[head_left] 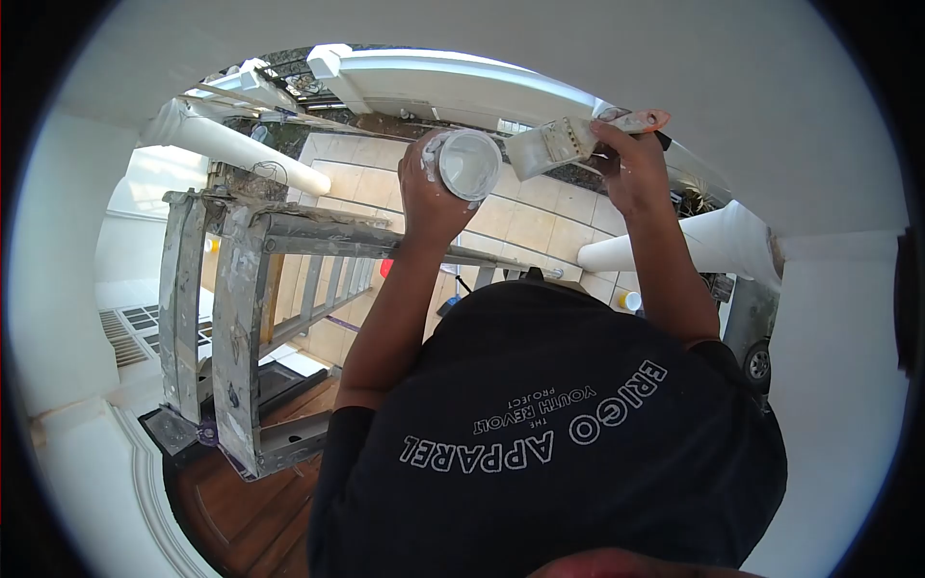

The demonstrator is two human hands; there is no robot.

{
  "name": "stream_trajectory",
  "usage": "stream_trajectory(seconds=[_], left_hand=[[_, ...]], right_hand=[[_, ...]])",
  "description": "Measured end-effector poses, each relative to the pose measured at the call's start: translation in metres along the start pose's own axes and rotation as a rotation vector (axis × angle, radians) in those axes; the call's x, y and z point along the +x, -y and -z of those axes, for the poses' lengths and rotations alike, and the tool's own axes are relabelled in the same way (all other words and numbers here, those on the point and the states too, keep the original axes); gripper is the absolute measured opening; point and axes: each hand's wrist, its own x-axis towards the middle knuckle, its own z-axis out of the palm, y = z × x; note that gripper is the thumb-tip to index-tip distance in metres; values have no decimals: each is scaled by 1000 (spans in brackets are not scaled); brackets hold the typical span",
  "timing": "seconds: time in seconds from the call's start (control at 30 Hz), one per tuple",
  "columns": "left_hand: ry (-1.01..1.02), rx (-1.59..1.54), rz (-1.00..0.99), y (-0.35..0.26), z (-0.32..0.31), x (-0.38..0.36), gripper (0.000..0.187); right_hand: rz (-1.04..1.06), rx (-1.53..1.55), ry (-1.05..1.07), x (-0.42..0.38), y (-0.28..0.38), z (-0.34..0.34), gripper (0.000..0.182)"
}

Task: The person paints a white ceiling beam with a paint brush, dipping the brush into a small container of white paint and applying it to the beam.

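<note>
My left hand (430, 197) is wrapped round a small round tub (470, 164) with white paint in it; white smears mark the fingers and the tub's rim. In my right hand (631, 164) is a wide paintbrush (564, 144), gripped by its handle, with whitish bristles pointing left toward the tub. The brush and the tub are apart, with a small gap between them. Both hands are raised in front of me, high above the tiled floor (535, 226).
A paint-spattered metal ladder (241, 318) stands to my left, close to my left arm. White columns (251, 149) rise on both sides. Below are a wooden door (251, 511), a yellow-and-white container (630, 301) and a parked car (752, 328). A white ceiling (578, 48) spans overhead.
</note>
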Motion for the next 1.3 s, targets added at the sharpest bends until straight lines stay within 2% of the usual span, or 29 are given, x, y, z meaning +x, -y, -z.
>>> stream_trajectory(seconds=[0.17, 0.23, 0.37, 0.43, 0.47, 0.53, 0.57, 0.63, 0.73, 0.83, 0.9, 0.97, 1.0, 1.03, 1.07, 1.1, 1.13, 1.17, 1.2, 1.23, 1.3], left_hand=[[43, -5, 120, 3, 7, 4, 79], [69, -35, 186, 1, 7, 4, 79], [60, 100, 144, -9, 10, 6, 79], [13, 338, -24, -17, 15, 11, 75], [16, 340, -22, -20, 15, 13, 75], [28, 372, -103, -23, 17, 18, 71], [31, 375, -100, -26, 17, 20, 71], [88, 440, -132, -35, 13, 23, 66], [156, 536, -108, -38, 12, 24, 64], [171, 576, -75, -39, 11, 21, 65], [155, 568, -48, -38, 11, 17, 67], [104, 389, 100, -36, 13, 14, 74], [98, 392, 103, -34, 14, 14, 74], [85, 152, 182, -31, 15, 14, 77], [70, -88, 258, -27, 16, 12, 79], [60, -82, 263, -19, 15, 9, 79], [68, -399, 442, -10, 12, 6, 71], [74, -718, 614, -3, 11, 2, 64], [43, -799, 689, -24, 14, 6, 62], [40, -795, 686, -24, 16, 4, 62], [99, -1015, 728, -22, 16, 2, 60]], right_hand=[[129, 47, 79, -13, 15, 7, 30], [510, -501, 301, -20, 17, 10, 25], [488, -569, 348, -29, 26, 0, 21], [442, -546, 365, -25, 24, 0, 24], [438, -543, 365, -23, 25, -1, 24], [508, -887, 509, -16, 29, -3, 26], [505, -883, 511, -13, 30, -6, 26], [642, -914, 700, -9, 29, -19, 22], [626, -1075, 668, -9, 42, -40, 25], [641, -1018, 558, -6, 57, -52, 25], [683, -997, 558, 2, 61, -46, 24], [735, -755, 599, 8, 65, -36, 24], [720, -623, 587, 13, 56, -28, 24], [722, -623, 598, 13, 46, -25, 24], [635, -414, 488, 11, 35, -23, 25], [540, -207, 376, 8, 27, -21, 27], [483, -86, 337, 4, 21, -18, 25], [479, -82, 345, 1, 14, -15, 25], [476, 6, 268, 0, 8, -12, 25], [474, 94, 187, -1, 4, -9, 25], [502, 13, 148, -5, 1, -4, 24]])
